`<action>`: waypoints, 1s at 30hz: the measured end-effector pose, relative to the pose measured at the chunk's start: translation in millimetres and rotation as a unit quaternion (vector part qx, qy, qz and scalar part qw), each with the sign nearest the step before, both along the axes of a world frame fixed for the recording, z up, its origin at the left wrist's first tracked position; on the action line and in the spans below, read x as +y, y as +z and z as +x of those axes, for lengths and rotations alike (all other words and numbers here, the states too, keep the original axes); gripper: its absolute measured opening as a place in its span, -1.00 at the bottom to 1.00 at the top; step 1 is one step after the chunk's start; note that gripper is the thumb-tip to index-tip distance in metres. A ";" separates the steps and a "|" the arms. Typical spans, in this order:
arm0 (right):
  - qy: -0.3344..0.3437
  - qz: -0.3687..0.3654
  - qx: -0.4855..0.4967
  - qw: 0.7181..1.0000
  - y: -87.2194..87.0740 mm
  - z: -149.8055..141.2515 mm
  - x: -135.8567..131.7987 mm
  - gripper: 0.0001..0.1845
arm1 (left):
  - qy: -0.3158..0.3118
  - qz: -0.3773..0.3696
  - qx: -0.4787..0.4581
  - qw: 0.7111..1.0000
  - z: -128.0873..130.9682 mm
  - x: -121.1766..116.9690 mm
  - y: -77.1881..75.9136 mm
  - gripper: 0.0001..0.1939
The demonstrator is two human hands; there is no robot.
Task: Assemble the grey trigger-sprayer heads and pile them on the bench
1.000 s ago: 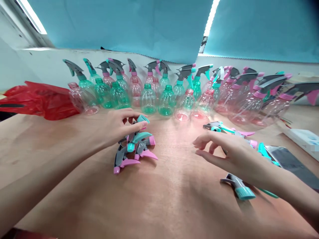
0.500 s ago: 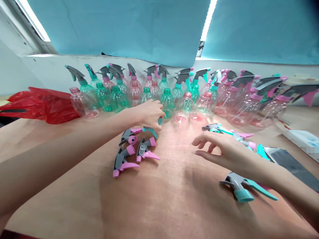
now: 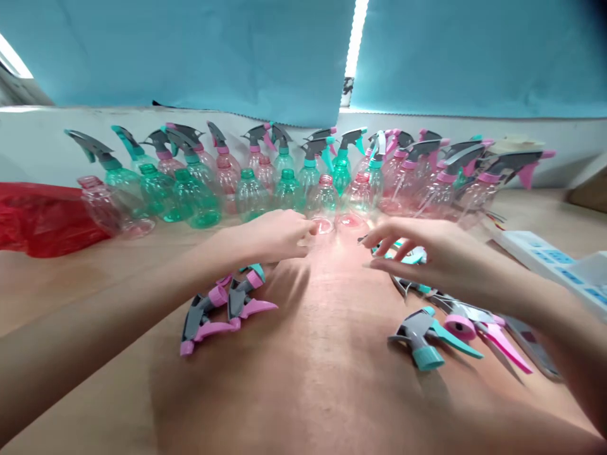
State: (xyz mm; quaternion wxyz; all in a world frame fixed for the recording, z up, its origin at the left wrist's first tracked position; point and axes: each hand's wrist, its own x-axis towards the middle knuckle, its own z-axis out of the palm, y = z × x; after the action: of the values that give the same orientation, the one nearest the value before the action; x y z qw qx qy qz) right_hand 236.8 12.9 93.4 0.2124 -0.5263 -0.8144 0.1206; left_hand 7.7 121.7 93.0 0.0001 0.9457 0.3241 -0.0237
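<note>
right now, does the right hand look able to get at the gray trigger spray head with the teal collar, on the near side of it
Probably yes: the right hand looks open and empty, and nothing covers the gray trigger spray head, though a pink-collared one lies close beside it.

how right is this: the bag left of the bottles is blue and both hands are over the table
No, the head view shows the bag is red, not blue. The rest holds: it is left of the bottles, and the left hand and right hand are over the table.
</note>
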 end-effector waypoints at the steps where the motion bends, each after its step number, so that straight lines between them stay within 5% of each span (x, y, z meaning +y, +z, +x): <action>1: -0.012 0.013 0.009 1.000 4.6 4.5 -0.1 -0.74 | -0.023 0.006 -0.010 1.000 9.2 -4.9 -0.6 -0.78; 7: -0.064 -0.031 0.036 0.997 21.4 34.9 2.7 -0.71 | -0.121 0.044 -0.067 0.989 74.7 -12.6 -24.7 -0.68; 12: -0.065 -0.175 -0.103 0.977 18.7 57.6 13.2 -0.63 | -0.189 0.054 -0.072 0.978 120.0 16.7 -58.0 -0.51; 16: -0.088 -0.215 -0.189 0.954 10.4 60.9 23.0 -0.63 | -0.223 0.043 -0.052 0.972 133.3 28.0 -68.5 -0.52; 21: -0.099 -0.236 -0.202 0.945 3.5 53.9 29.7 -0.56 | -0.171 0.030 -0.033 0.984 117.7 13.7 -61.0 -0.86; 25: -0.047 -0.231 -0.189 0.953 1.8 41.8 25.1 -0.58 | -0.121 0.005 -0.041 0.992 80.9 -15.7 -60.0 -0.65; 30: -0.003 -0.205 -0.141 0.968 -2.8 16.7 14.2 -0.65 | -0.039 -0.019 -0.071 0.997 35.6 -61.0 -65.1 -0.64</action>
State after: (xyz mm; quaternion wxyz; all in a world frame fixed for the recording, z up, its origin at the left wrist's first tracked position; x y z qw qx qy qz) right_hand 253.4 27.1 90.5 -0.0169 -0.5726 -0.7926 0.2089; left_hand 43.4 60.7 27.9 0.0400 0.9567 0.2860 0.0371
